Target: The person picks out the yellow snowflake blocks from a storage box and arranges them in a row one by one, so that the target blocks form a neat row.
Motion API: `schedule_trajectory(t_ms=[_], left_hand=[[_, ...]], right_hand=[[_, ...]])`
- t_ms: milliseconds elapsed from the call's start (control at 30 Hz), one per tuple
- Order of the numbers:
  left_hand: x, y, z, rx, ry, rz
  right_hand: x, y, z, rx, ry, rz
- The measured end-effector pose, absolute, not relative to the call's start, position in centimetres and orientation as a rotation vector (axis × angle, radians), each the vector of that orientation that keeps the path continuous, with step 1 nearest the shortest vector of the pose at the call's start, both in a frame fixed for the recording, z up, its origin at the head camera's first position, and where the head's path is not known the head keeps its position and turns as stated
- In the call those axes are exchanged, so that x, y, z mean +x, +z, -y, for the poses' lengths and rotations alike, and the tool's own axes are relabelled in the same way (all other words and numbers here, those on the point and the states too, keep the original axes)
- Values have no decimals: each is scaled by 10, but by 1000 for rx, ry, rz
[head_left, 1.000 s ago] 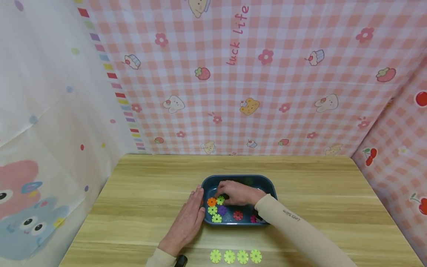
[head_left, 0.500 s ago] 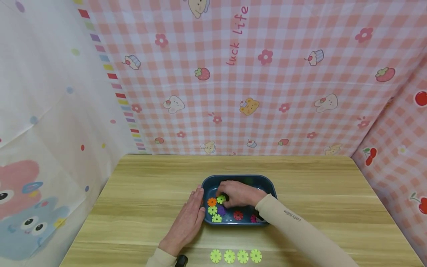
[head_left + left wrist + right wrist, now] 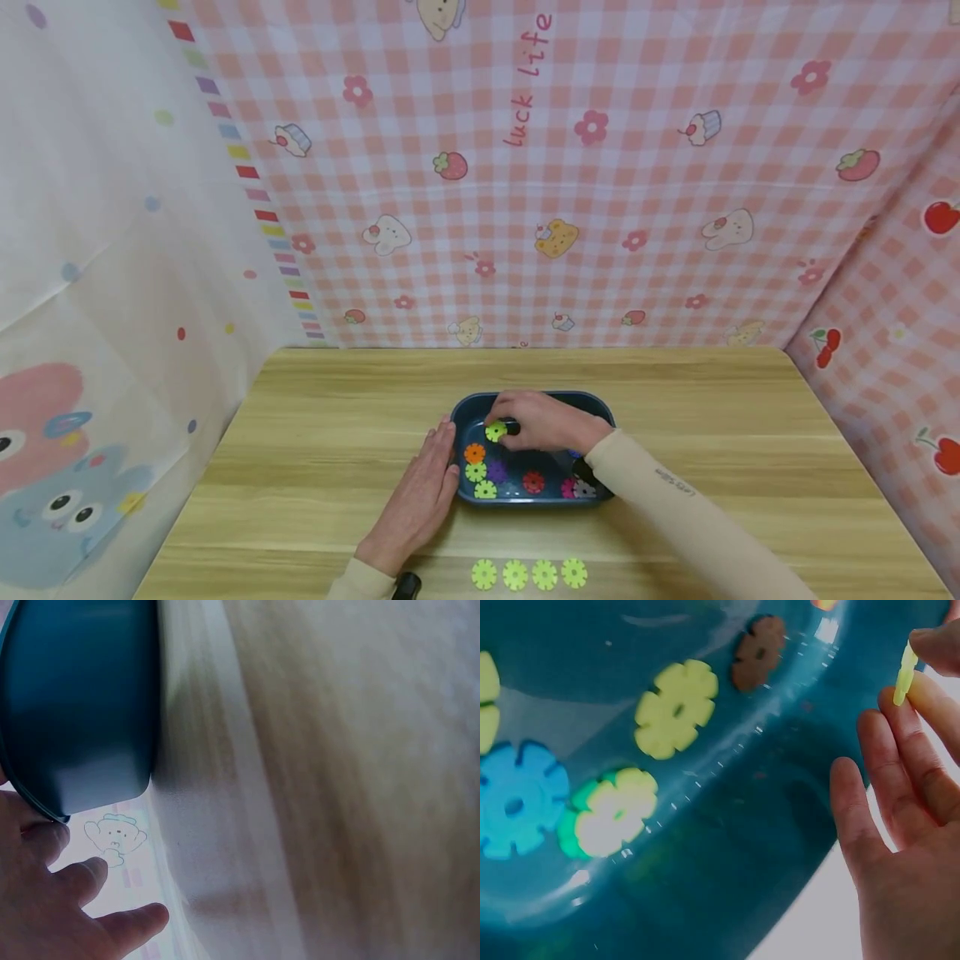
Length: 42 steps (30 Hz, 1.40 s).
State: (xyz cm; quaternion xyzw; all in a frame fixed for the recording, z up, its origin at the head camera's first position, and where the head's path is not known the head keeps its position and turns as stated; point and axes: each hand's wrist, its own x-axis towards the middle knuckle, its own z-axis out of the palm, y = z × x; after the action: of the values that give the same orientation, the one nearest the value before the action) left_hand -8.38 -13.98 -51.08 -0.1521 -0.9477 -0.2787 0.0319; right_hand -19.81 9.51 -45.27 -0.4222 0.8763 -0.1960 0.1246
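Your R hand [image 3: 543, 421] now pinches a lime disc [image 3: 495, 432], just shifted from beside the orange disc [image 3: 474, 453] to approx. 10 o'clock in the tray [image 3: 540, 462], so it's singled out; L hand [image 3: 412, 504], fingers straight, rests at 9 o'clock.

"What do we have in the right hand [image 3: 549, 421]?"
"We have a notched yellow-green disc [image 3: 492, 432], pinched over the floor of the dark blue tray [image 3: 540, 460]."
"And outside it?"
"Four matching discs [image 3: 520, 575] lie flat in a row, nearer us."
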Motion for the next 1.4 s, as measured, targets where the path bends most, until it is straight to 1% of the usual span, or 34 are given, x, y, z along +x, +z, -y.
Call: schedule_trajectory(t_ms=[333,667,933,1167,1400], left_hand=[[-84,-512,141,-463,-863,2900],[-84,-513,141,-456,-869,2905],[-84,-513,140,-452,-863,2902],[-84,-513,139,-449,-862,2909],[-84,-512,138,-446,-858,2914]], right_hand=[[-191,-433,-108,-1254,-618,-2600],[-179,-421,-122,-1270,-641,-2647],[-168,-420,-138,-1309,-691,-2691],[-155,-423,-150,-1243,-742,-2686],[-144,-425,-159,-1294,-760,-2711]])
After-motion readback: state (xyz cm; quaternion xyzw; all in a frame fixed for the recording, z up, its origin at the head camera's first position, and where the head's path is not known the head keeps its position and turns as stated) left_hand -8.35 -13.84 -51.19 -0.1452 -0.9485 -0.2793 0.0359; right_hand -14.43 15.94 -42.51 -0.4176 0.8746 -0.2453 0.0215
